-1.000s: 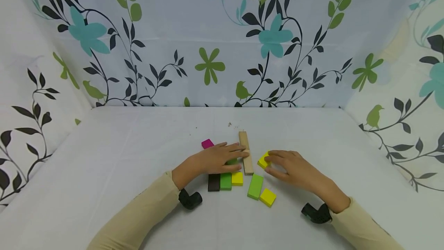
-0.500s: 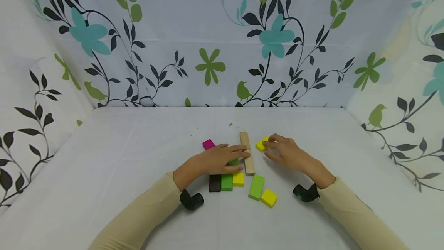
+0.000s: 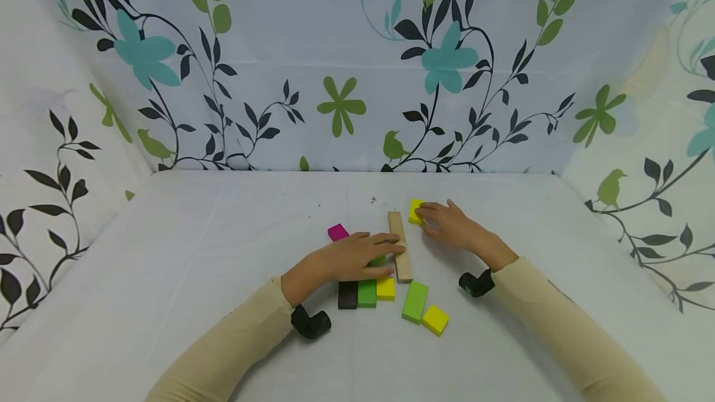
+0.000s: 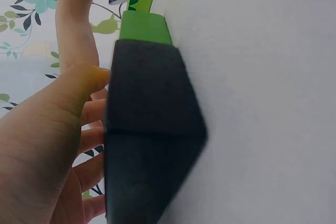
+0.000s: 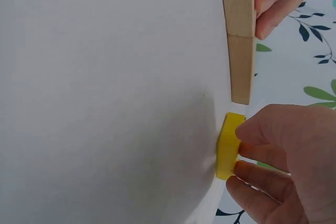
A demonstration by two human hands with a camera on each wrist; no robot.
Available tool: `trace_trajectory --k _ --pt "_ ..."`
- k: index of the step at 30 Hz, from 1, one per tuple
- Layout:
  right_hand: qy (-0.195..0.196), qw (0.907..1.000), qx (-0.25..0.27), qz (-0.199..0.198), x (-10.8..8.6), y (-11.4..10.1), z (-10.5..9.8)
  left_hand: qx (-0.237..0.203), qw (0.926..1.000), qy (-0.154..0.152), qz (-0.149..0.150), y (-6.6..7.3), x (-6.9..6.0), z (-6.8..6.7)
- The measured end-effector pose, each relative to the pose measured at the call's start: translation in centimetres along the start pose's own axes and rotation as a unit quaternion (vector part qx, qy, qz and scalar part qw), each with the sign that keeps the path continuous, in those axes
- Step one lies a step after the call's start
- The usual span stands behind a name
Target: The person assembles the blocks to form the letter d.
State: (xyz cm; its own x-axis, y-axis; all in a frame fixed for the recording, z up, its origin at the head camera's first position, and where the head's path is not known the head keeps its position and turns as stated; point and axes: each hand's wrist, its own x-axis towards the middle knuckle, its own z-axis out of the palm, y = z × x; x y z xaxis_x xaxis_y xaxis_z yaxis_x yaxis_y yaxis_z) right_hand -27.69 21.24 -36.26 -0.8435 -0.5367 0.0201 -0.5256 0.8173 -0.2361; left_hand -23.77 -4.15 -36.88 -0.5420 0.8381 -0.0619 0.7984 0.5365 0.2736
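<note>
The right hand (image 3: pixel 455 228) pinches a yellow block (image 3: pixel 415 211) between thumb and fingers, just right of the far end of two wooden blocks (image 3: pixel 398 234) lying end to end. In the right wrist view, the thumb and fingertips of this hand (image 5: pixel 283 161) touch the yellow block (image 5: pixel 228 145). The left hand (image 3: pixel 354 258) lies spread over the group, its fingertips on the wooden blocks and a green block partly hidden beneath. Below it sit a black block (image 3: pixel 347 295), a green block (image 3: pixel 367 293) and a yellow block (image 3: pixel 385 289) in a row.
A magenta block (image 3: pixel 337 232) shows behind the left hand. Nearer the front are a light green block (image 3: pixel 415 303) and another yellow block (image 3: pixel 435 320). Small crumbs lie on the white table (image 3: pixel 251 216), and a patterned cloth (image 3: pixel 268 42) hangs behind.
The right hand has moved away from the body and slightly left with the yellow block, which has turned and now sits by the wooden blocks' far end. The left hand has stayed in place.
</note>
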Motion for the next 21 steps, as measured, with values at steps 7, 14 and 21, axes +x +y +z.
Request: trace_trajectory --k 7,14,21 --pt "-0.043 0.9989 0.016 0.0 2.4 0.2 0.5 -0.002 1.0 0.003 0.0 0.0 0.0 0.2" --pt "-0.049 0.996 0.074 -0.012 3.3 0.3 1.0 -0.005 1.0 0.002 -0.004 0.1 0.1 0.5" --pt "-0.058 0.9919 0.107 -0.037 3.4 0.7 1.2 -0.007 0.9999 -0.002 -0.011 -0.1 0.1 0.5"
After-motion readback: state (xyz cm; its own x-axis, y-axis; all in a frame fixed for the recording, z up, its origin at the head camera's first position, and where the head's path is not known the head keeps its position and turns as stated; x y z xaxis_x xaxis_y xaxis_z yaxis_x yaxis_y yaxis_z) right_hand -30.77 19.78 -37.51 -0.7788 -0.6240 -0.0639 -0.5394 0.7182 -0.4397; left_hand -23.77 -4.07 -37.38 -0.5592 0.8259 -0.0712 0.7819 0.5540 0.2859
